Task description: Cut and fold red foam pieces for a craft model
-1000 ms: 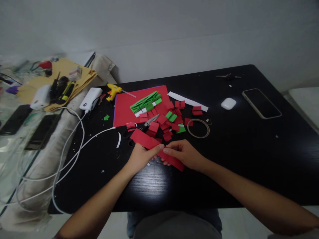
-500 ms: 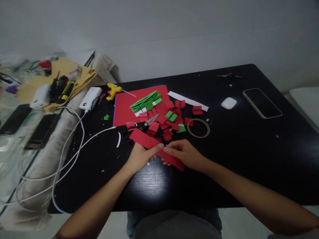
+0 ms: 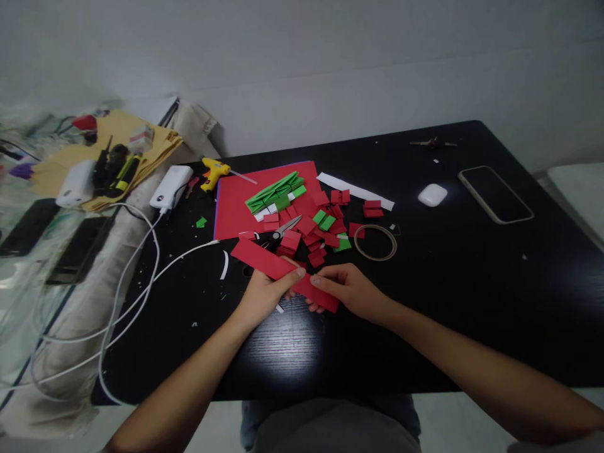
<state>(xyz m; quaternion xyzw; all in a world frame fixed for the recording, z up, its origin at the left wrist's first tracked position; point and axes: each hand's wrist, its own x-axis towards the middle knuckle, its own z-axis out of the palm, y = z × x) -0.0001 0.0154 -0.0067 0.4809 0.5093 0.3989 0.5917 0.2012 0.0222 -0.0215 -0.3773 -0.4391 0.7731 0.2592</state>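
Observation:
A red paper strip (image 3: 264, 260) slants between my hands, above the near part of the table. My left hand (image 3: 268, 290) pinches it around its middle, thumb on top. Closer to its lower right end, my right hand (image 3: 346, 289) grips the same strip between thumb and fingers. Just beyond lies a loose pile of small folded red paper pieces (image 3: 307, 226) with a few green folded pieces (image 3: 324, 220) among them. Scissors (image 3: 283, 233) rest in the pile, blades pointing away, their handles partly hidden behind the strip. A folded green paper bundle (image 3: 276, 192) lies on red sheets (image 3: 236, 201).
A yellow glue gun (image 3: 214, 174) sits at the back left, near a white power bank (image 3: 170, 187) with a white cable. To the right are a tape ring (image 3: 376, 243), a white earbud case (image 3: 433, 195) and a phone (image 3: 495, 195). A white paper strip (image 3: 356, 192) lies behind the pile.
The red strip has shifted up and to the left in my hands, so less of it sticks out past my right hand. Both hands still hold it.

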